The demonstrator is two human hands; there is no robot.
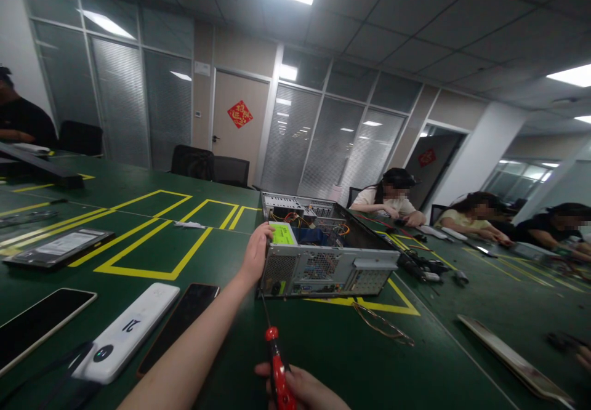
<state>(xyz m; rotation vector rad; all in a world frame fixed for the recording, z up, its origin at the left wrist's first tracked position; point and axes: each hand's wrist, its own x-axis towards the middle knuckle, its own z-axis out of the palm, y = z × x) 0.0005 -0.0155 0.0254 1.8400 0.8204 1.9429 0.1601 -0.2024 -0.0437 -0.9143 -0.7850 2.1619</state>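
Note:
An open computer case [346,262] lies on its side on the green table [221,348], its rear panel with vents and ports facing me. My left hand [257,251] rests against the case's left rear corner, beside the green-labelled power supply [282,234], its fingers curled over the edge. Low in the view, my right hand [300,385] is closed around a red and black screwdriver [280,370]. The screwdriver's thin shaft points up at the lower left corner of the rear panel. Whether its tip touches the case cannot be told.
A hard drive [60,247], two phones [46,324] and a white power bank [129,330] lie left. Right of the case are glasses [381,324], dark cables [427,268] and a long pale object [512,354]. Several people sit around the tables.

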